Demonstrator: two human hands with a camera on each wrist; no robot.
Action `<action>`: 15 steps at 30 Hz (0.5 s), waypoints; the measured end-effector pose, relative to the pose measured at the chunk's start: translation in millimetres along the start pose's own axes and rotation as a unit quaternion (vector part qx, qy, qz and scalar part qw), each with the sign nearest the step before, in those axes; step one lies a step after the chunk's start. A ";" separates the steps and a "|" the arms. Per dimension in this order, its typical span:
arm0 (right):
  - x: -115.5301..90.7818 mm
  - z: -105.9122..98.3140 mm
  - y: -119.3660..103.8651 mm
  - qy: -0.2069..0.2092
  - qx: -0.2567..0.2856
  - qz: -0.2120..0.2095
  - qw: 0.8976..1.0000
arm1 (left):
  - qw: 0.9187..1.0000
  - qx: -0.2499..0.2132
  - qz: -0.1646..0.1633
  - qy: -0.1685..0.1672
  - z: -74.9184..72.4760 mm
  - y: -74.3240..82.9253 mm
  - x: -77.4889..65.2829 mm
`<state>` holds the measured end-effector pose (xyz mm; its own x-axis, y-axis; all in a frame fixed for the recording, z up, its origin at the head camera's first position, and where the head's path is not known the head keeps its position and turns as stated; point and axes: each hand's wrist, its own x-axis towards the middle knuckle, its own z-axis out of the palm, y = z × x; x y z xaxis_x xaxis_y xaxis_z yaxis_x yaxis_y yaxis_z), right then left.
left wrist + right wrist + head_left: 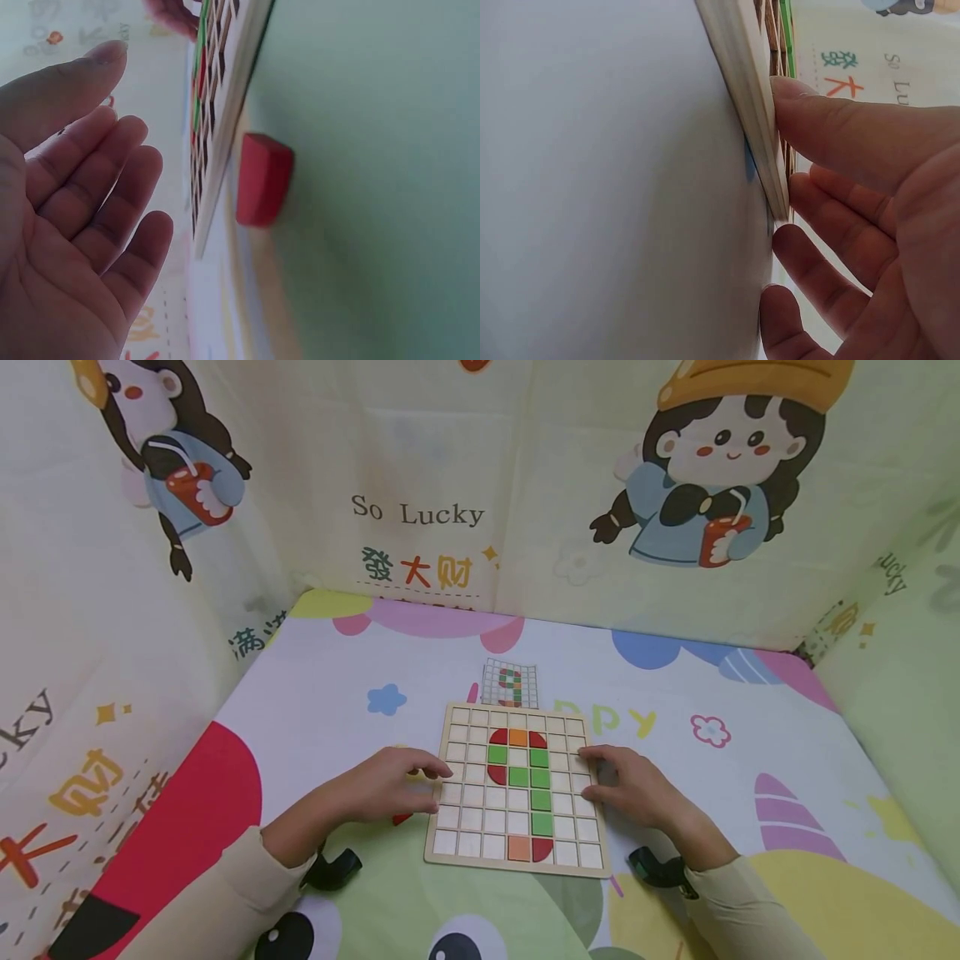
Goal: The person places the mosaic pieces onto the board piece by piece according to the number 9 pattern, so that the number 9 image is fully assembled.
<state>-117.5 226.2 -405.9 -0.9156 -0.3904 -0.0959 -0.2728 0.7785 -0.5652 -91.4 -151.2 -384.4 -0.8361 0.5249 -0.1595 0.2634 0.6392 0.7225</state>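
A wooden grid board (495, 821) lies on the table, its square cells filled with pale, green, orange and red pieces in a hooked pattern. My left hand (390, 785) hovers by the board's left edge; in the left wrist view its fingers (127, 187) are loosely bent, apart from the board and holding nothing. Below that edge a loose red block (264, 180) with a curved side rests on the cloth. At the right edge is my right hand (637, 789). The right wrist view has its thumb (832, 127) touching the board's rim, with relaxed fingers beside the corner.
Behind the board lies a small card (491, 681) printed with a similar grid pattern. A patterned cloth (300, 693) covers the table. Printed curtains (540, 527) stand at the back and both sides.
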 end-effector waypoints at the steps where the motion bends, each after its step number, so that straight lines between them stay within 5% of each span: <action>1: 0.0 0.0 0.0 -0.001 0.000 0.001 1.000 | 1.000 0.000 -0.004 0.001 -0.4 -1.3 -0.9; 15: 0.4 -0.1 0.2 -0.005 0.005 0.003 1.000 | 0.999 0.034 -0.002 0.011 -6.0 -16.2 -8.2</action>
<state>-118.0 226.3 -406.0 -0.9143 -0.3906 -0.1072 -0.2642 0.7757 -0.5732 -91.7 -169.2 -390.8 -0.8470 0.5110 -0.1465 0.2925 0.6782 0.6741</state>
